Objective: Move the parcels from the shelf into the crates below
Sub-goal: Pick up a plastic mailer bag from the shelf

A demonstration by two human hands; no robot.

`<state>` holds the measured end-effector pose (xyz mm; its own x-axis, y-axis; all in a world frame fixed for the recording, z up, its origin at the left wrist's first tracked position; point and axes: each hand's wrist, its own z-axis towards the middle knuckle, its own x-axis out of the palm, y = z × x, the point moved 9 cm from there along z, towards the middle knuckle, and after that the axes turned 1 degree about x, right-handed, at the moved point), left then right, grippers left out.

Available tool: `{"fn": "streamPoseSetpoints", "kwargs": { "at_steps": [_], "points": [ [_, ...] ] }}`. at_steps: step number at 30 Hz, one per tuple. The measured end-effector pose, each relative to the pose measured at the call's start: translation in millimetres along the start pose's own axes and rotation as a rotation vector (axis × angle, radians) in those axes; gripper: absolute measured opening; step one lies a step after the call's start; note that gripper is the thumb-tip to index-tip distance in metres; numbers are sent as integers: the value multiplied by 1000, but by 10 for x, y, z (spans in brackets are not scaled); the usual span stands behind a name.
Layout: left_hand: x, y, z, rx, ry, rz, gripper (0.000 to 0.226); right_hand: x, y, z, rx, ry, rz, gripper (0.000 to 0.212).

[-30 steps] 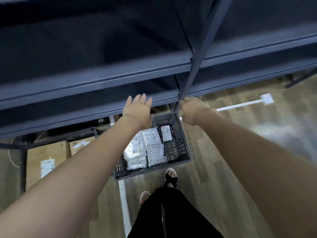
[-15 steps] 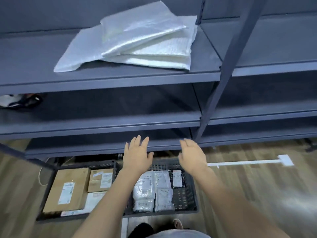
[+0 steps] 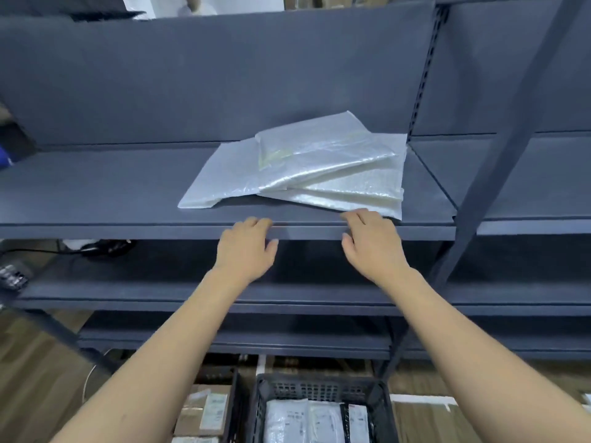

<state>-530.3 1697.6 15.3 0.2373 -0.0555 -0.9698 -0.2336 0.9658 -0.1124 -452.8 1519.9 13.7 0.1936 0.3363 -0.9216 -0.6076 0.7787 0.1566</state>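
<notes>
A loose stack of white bubble-wrap parcels (image 3: 307, 167) lies on the dark grey shelf (image 3: 96, 199), right of its middle. My left hand (image 3: 244, 251) is raised at the shelf's front edge with relaxed fingers, empty, a short way below the stack. My right hand (image 3: 372, 244) reaches over the same edge, its fingertips at the near right corner of the lowest parcel; whether they touch it is unclear. Below, a dark plastic crate (image 3: 319, 386) holds several white labelled parcels (image 3: 307, 423).
A second crate at the lower left holds cardboard boxes (image 3: 204, 410). A slanted shelf upright (image 3: 499, 174) stands right of my right hand. Lower shelves (image 3: 160, 295) run beneath my hands; dark objects (image 3: 105, 247) lie on one at left. Wooden floor shows below.
The view has tilted up from the crates to the shelf. Both hands have risen from over the crate to the shelf's front edge, the right one reaching the parcel stack.
</notes>
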Motion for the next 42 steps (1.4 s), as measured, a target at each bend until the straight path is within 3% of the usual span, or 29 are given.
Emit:
{"fn": "streamPoseSetpoints", "kwargs": {
  "at_steps": [4,8,12,17,23,31,35,40,42],
  "points": [
    [-442,129,597,29,-73,-98,32,-357,56,528,-27,-46,-61,43],
    [-566,197,1181,-19,15,-169,34,-567,-168,986,11,28,-212,43],
    [-462,204,1577,-101,121,-144,64,-658,-484,1328,82,78,-276,40],
    [-105,177,1773,-215,277,-212,98,-463,-778,1517,232,303,-232,51],
    [210,136,1842,-241,332,-317,84,-53,-927,1472,348,534,-52,68],
    [116,284,1734,-565,165,-882,98,-227,-839,1459,325,336,13,59],
    [-56,152,1589,-454,88,-947,97,-317,-866,1244,319,205,-28,61],
    [-274,-44,1041,-277,-54,-1140,53,-459,-890,588,376,14,11,71],
    [-315,-112,750,-225,-72,-1212,45,-504,-869,253,399,-46,59,73]
  ]
}}
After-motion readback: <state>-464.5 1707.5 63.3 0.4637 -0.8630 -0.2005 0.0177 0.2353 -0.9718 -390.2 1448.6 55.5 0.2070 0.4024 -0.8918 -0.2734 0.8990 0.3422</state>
